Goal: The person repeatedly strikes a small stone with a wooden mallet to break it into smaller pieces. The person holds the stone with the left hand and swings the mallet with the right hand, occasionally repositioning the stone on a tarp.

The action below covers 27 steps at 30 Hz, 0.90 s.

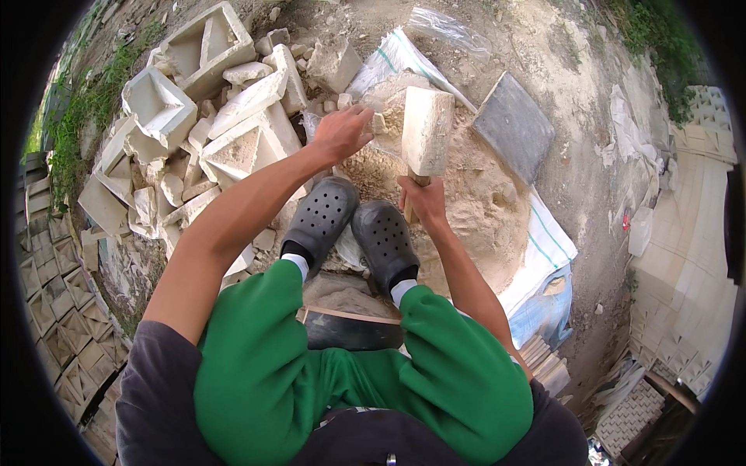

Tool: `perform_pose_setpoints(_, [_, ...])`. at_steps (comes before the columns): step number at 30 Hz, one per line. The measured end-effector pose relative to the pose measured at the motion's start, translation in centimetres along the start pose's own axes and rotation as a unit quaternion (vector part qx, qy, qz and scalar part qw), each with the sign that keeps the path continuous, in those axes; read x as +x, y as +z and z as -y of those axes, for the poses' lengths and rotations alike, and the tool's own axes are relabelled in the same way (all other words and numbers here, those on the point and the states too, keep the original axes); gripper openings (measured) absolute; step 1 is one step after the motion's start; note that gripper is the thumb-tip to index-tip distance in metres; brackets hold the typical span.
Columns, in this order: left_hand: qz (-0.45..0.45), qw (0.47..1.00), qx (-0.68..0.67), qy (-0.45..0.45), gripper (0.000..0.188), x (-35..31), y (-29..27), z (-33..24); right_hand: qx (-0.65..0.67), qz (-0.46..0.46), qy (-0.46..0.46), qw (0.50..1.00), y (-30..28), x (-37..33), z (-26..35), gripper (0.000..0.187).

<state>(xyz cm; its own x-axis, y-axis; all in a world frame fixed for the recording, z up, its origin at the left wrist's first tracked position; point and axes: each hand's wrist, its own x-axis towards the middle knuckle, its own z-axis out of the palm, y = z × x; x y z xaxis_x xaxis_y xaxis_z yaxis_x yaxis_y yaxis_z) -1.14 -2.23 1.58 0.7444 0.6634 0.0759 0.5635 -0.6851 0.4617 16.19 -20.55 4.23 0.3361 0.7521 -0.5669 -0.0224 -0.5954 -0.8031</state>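
In my right hand (425,199) is the handle of a mallet, the fingers wrapped round it. The mallet's blocky pale wooden head (427,130) stands up beyond the fist, over a heap of crushed beige powder (478,225). My left hand (342,133) reaches over the heap's far left side with its fingers bent together. At those fingertips sits a small pale chunk (378,123), which they appear to pinch; part of the grip is hidden. The powder lies on a white woven sack (536,260) with green stripes, just beyond my grey clogs (320,217).
Broken white plaster-like box moulds (250,147) are piled at the left. A grey square slab (514,126) lies right of the powder. Clear plastic (449,33) rests at the far side. Beneath me is a dark curved rim (350,330). Stacked pale pieces (684,256) stand at the right.
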Motion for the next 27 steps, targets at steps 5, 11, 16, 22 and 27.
perform_pose_setpoints(5, [0.02,1.0,-0.003,-0.016,0.044,-0.4,0.2,1.1,-0.023,0.013,0.08,0.996,0.4,-0.2,0.9,0.025])
perform_pose_setpoints(11, [0.062,0.998,-0.007,-0.026,0.046,0.4,-0.8,0.1,-0.048,-0.027,0.01,0.998,-0.4,-0.8,0.4,0.025])
perform_pose_setpoints(16, [0.06,0.997,-0.036,-0.045,0.056,1.2,-0.1,-1.0,-0.051,-0.023,0.051,0.997,0.8,-0.7,0.2,0.023])
perform_pose_setpoints(22, [0.019,1.0,0.012,-0.009,0.061,1.8,1.6,-1.5,0.01,-0.03,0.077,0.997,0.3,-0.9,0.8,0.024])
perform_pose_setpoints(27, [0.029,0.999,0.02,0.009,0.056,2.3,1.7,-1.6,-0.012,-0.069,0.048,0.996,-1.3,-1.1,2.0,0.022])
